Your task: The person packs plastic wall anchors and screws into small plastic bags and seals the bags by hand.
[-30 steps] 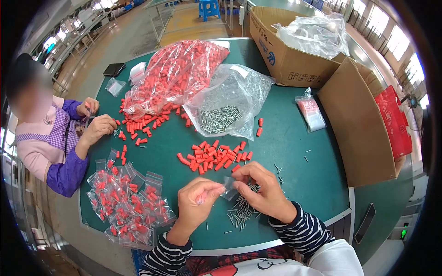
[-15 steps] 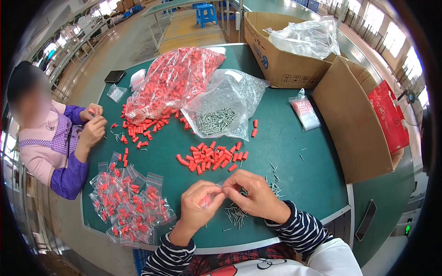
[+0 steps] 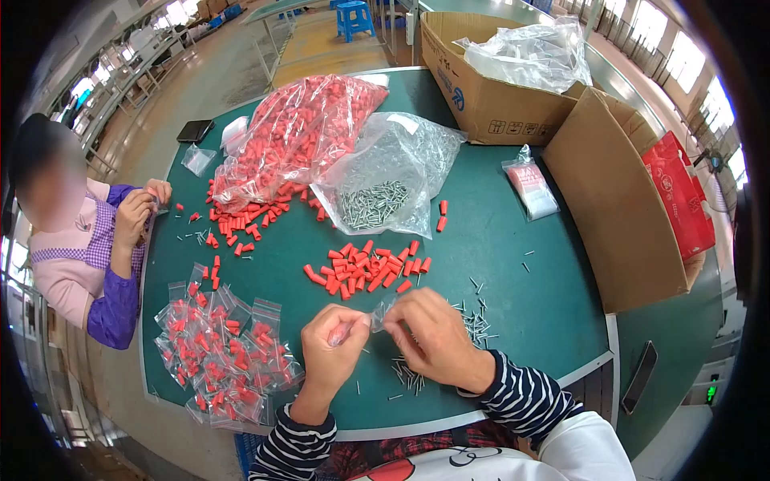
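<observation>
On my feed the left hand (image 3: pixel 334 341) pinches a small clear bag (image 3: pixel 378 313); the right hand (image 3: pixel 433 337), half curled, meets its edge, grip unclear to me. Filled packets (image 3: pixel 228 353) lie heaped on the surface (image 3: pixel 521 297), but loose red caps (image 3: pixel 365 271) and screws (image 3: pixel 411 378) remain unbagged

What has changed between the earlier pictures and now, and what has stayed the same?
Since half a second ago, the left hand and right hand have drawn slightly apart, showing more of the clear bag between them. The co-worker's nearer hand has drawn back toward their body. Unchanged: the left hand's hold on the bag, the pile of red caps and the filled bags.
</observation>
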A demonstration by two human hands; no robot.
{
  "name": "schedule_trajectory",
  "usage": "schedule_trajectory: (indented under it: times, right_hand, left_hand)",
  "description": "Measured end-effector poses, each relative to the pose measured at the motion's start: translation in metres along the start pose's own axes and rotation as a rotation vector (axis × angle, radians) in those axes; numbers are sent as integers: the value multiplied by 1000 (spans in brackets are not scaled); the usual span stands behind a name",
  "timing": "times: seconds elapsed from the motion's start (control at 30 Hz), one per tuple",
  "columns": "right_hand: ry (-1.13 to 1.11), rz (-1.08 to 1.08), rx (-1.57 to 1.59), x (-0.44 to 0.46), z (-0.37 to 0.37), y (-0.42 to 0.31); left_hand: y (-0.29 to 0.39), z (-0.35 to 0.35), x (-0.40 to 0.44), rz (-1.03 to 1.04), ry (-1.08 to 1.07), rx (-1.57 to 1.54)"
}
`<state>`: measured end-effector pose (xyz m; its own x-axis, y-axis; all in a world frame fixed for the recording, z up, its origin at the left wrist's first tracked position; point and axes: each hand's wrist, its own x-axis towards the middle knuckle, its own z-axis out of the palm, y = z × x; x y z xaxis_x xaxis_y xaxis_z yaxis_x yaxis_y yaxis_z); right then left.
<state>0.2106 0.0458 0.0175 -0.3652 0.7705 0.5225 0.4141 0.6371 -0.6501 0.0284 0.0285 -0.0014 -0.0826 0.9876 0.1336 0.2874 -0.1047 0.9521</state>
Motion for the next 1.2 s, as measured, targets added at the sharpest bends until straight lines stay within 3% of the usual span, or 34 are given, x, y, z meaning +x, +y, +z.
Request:
schedule_trajectory:
  times: [0.07, 0.27, 0.37, 0.47, 0.57, 0.6, 0.7, 0.97, 1.07, 1.2]
  right_hand:
    - [69, -29, -47, 3, -1, 4]
    - [-96, -122, -215, 1, -4, -5]
    - [-164, -60, -320, 2, -4, -9]
    - [-223, -109, -294, 2, -8, 2]
    - [-193, -142, -260, 4, -15, 11]
    - [-209, -141, -252, 4, -18, 11]
    - [-258, -150, -225, 6, -23, 7]
    - [-300, -133, -228, 1, -20, 3]
    - [-295, -162, -218, -1, -18, 2]
    - [-76, -93, -53, 9, -33, 1]
  left_hand:
    - [0, 1, 0, -40, 1, -37]
    - [7, 1, -1, 62, 10, 39]
    - [7, 1, -2, 208, 4, 109]
    - [5, -7, 2, 264, 45, 165]
    - [13, -17, 7, 108, -55, -1]
    - [8, -16, 11, 231, -131, 23]
    - [17, -11, 8, 311, -215, 210]
    - [13, -5, 7, 389, -220, 252]
    - [8, -2, 6, 407, -198, 234]
    - [9, -5, 5, 348, -144, 135]
